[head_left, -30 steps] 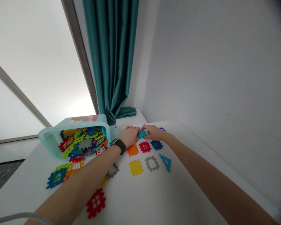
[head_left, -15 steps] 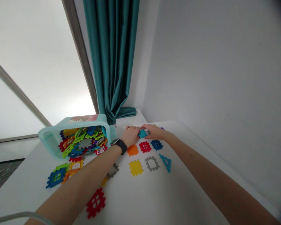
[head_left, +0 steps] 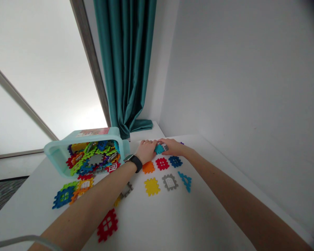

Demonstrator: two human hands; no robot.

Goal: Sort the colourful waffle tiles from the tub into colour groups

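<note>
Both of my hands meet at the far part of the white table (head_left: 151, 219). My left hand (head_left: 147, 151), with a black watch at the wrist, grips a teal toothed building tile (head_left: 159, 149) from its left side. My right hand (head_left: 172, 146) closes on a grey toothed tile (head_left: 165, 147) that sits against the teal one; whether the two are locked together I cannot tell. Just nearer lie an orange tile (head_left: 148, 167), a red tile (head_left: 162, 163) and a dark blue tile (head_left: 175, 161). A yellow tile (head_left: 152, 187), a grey window tile (head_left: 170, 182) and a blue triangular piece (head_left: 185, 181) lie closer still.
A mint plastic tub (head_left: 53, 158) lies on its side at the left, full of coloured pieces that spill out. A blue window tile (head_left: 64, 197) and a red window tile (head_left: 107, 226) lie near my left forearm. A teal curtain (head_left: 125, 69) hangs behind; a wall stands right.
Almost nothing differs. Both hands stay on the teal and grey tiles, and the view has shifted very slightly.
</note>
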